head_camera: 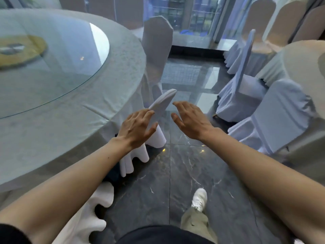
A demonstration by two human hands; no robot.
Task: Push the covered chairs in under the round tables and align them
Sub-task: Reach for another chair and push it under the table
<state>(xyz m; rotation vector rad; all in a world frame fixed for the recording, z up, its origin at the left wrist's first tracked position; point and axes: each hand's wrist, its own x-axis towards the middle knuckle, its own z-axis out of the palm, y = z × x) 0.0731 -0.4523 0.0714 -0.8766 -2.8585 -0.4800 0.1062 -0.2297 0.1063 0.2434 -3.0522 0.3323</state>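
A white-covered chair (162, 101) stands at the near right edge of the round table (112, 88), its backrest top seen almost edge-on. My left hand (136, 127) hovers over the backrest's near end with fingers spread, touching or just above the cover. My right hand (190, 118) is open to the right of the backrest, apart from it. A second covered chair (156, 50) stands farther along the table's edge, upright with its back toward the aisle. The table carries a glass turntable (52, 67) with a gold disc.
Another round table (302, 64) with several covered chairs (274, 117) fills the right side. Dark marble floor (184, 173) forms an aisle between the tables. A window wall lies ahead. My white shoe (199, 199) steps on the floor; a chair skirt (91, 213) sits bottom left.
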